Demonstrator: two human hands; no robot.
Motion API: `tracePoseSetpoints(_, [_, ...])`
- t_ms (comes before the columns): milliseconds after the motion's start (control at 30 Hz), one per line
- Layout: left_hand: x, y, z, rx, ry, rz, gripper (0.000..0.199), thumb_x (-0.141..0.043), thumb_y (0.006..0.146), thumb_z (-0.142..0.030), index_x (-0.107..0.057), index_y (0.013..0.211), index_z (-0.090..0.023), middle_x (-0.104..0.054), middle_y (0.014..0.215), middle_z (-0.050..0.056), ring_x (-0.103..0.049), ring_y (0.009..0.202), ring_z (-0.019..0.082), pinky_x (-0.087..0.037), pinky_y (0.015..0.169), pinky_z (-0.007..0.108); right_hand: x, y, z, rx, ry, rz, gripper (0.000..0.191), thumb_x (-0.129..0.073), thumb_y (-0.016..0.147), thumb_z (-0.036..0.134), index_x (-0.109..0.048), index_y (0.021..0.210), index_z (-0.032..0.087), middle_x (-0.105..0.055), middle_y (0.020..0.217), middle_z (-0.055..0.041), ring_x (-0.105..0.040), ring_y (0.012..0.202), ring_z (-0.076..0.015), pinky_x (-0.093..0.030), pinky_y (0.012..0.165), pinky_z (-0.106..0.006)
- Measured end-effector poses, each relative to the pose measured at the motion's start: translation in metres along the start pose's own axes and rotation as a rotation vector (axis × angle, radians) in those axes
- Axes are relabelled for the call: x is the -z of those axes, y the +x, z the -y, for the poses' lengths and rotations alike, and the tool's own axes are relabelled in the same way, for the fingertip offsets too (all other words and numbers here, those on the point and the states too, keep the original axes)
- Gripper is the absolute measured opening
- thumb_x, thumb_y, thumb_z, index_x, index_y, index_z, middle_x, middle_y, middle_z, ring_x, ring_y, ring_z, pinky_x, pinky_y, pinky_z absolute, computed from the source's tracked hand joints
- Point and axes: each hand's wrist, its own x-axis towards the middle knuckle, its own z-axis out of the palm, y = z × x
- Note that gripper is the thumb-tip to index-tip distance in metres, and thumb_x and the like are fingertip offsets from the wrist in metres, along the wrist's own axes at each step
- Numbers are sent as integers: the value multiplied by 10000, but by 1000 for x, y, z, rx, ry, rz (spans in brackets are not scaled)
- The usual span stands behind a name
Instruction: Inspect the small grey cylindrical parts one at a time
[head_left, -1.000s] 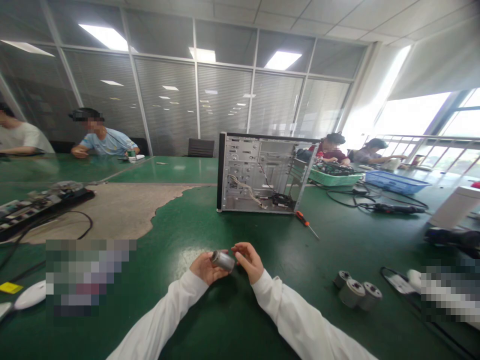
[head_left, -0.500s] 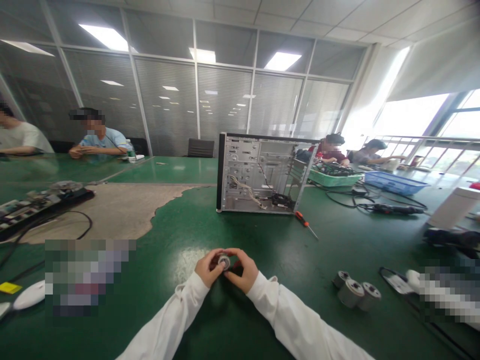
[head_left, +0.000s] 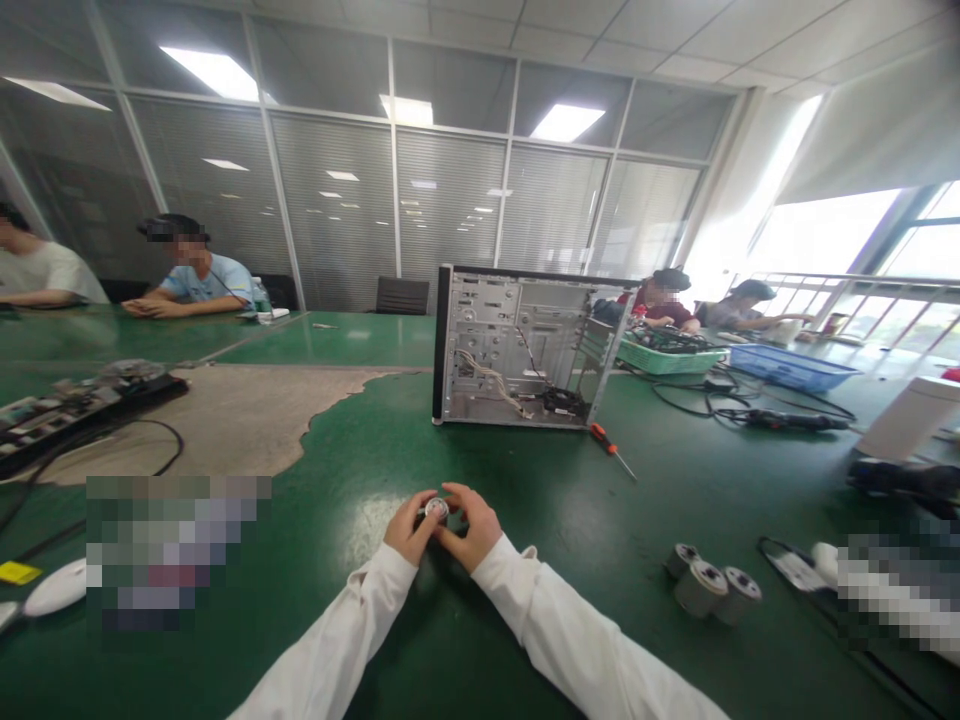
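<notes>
Head cam, only view. Small metal cylinder [head_left: 436, 509] is between both hands, low center, over the green table [head_left: 322, 640]. Its round end face points back at the wearer. Can't tell if it touches the tabletop.

Left hand [head_left: 407, 527]: pinching the cylinder, thumb across the end face, fingers curled round the far side. Right hand [head_left: 474, 522]: fingers arched round the cylinder's right side, gap between thumb and index, fingertips right at it. Can't tell if they actually press on it. White sleeves on both arms.

3 more metal cylinders [head_left: 700, 588] stand in a tight cluster on the tabletop, well to the right of the hands. Computer case [head_left: 484, 345] stands upright beyond the hands, open side facing the wearer; fan [head_left: 564, 401] low inside on the right, loose cables [head_left: 487, 372] on the left. Screwdriver [head_left: 613, 450], orange handle, lies just beside the case's lower right corner.

Far right: green basket [head_left: 675, 360] with cables in it, blue basket [head_left: 795, 368] next to it, black corded tool [head_left: 795, 418] in front. Left: circuit-board assembly [head_left: 90, 405] by a bare grayish patch [head_left: 225, 420]. 4 other people seated, 2 per side.
</notes>
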Motion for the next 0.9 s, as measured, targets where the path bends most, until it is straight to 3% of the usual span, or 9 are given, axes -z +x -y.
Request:
tracePoseSetpoints(167, [1,2,10,-109,-114,86,394,-504,623,-200,-510,1016,-174,-553,1034,68,-476,980,228,-327,875,338,4,0,5,37,73,-9,478,-533,608,134,-445,1071,215,-552,911,-50,-501,797,-176,-430,659,-293])
tracePoseSetpoints(333, [2,-1,4,-76,-132,67,531,-449,519,-66,-482,1038,-175,-534,1059,61,-466,1003,224,-327,890,341,10,3,8,26,162,-49,284,-496,647,132,-556,911,218,-535,943,-55,-506,844,-173,-440,602,-252])
tracePoseSetpoints(733, [0,-3,-5,-66,-132,61,539,-436,499,-38,-472,1022,-167,-530,1065,69,-469,1005,221,-348,872,342,6,19,17,-15,133,-73,92,-548,636,164,-598,702,204,-526,961,-56,-507,874,-175,-440,627,-266])
tracePoseSetpoints(900, [-2,-3,-3,-57,-150,33,541,-430,486,-27,-488,1003,-175,-556,1022,56,-488,978,217,-362,854,331,13,24,16,14,141,-113,88,-526,660,168,-581,721,202,-541,940,-54,-512,862,-169,-438,628,-268])
